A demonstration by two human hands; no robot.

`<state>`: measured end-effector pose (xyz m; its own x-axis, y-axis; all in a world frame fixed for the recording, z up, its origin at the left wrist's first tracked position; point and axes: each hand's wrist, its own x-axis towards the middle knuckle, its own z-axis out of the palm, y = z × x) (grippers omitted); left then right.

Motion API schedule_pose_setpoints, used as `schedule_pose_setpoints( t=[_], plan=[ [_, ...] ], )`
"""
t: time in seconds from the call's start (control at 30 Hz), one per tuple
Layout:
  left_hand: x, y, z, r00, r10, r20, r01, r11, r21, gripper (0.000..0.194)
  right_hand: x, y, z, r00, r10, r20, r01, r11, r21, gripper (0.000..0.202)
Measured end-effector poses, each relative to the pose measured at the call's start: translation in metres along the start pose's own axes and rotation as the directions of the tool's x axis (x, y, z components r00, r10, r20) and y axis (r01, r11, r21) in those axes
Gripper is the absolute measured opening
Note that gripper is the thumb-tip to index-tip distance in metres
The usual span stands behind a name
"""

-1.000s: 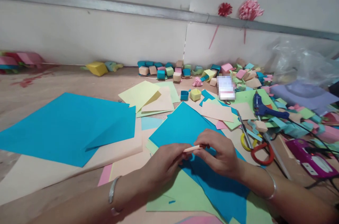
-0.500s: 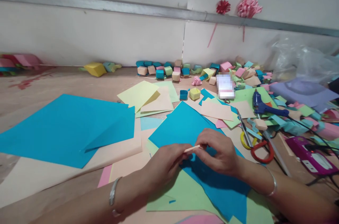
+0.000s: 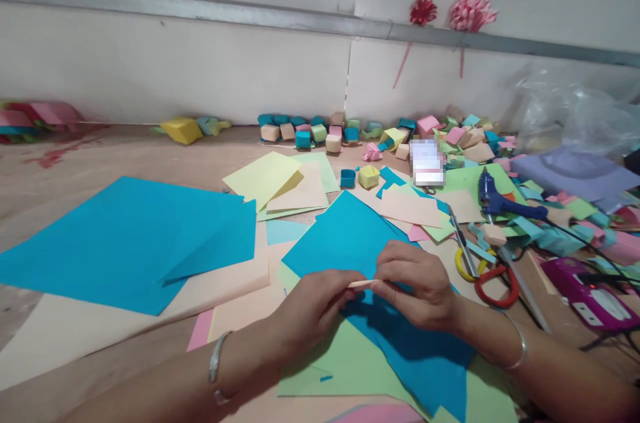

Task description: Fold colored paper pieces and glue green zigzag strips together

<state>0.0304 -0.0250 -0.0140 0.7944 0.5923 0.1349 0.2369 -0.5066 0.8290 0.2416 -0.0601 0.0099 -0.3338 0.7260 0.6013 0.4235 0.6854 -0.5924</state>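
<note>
A small peach paper piece (image 3: 361, 285) is seen nearly edge-on, pinched between both hands. My left hand (image 3: 317, 306) grips its left end with fingers closed. At its right end, the thumb and fingers of my right hand (image 3: 417, 283) are closed on it. Beneath the hands lies a large blue paper sheet (image 3: 340, 229), on top of a light green sheet (image 3: 345, 356). Just beyond are a small open blue paper box (image 3: 347, 178) and a yellow one (image 3: 369, 176).
Blue sheets (image 3: 125, 236) lie at left. Scissors (image 3: 497, 286), a cutter (image 3: 463, 243), a blue glue gun (image 3: 505, 199) with its cord and a magenta device (image 3: 590, 293) lie at right. Small paper cubes (image 3: 303, 139) line the wall, near a phone (image 3: 427, 163).
The peach piece has tilted to nearly level. My right hand has shifted slightly to the right, its fingers curled more, while my left hand has barely moved.
</note>
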Motion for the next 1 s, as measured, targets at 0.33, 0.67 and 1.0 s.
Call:
schedule_pose_setpoints(
  t=[0.33,0.67,1.0],
  plan=[
    [0.006,0.005,-0.009,0.861,-0.443,-0.252,0.235,0.784,-0.574,0.023,-0.005,0.024,-0.004,0.980,0.175,-0.090,-0.149,0.960,0.237,0.010],
    [0.002,-0.005,-0.011,0.852,-0.223,-0.475,0.175,0.974,-0.142,0.021,-0.009,0.030,0.003,0.976,0.210,-0.050,-0.211,0.977,-0.006,0.009],
    [0.009,0.003,-0.015,0.861,-0.225,-0.456,0.169,0.972,-0.162,0.014,-0.010,0.028,0.006,0.986,0.165,-0.037,-0.169,0.972,-0.164,0.017]
  ],
)
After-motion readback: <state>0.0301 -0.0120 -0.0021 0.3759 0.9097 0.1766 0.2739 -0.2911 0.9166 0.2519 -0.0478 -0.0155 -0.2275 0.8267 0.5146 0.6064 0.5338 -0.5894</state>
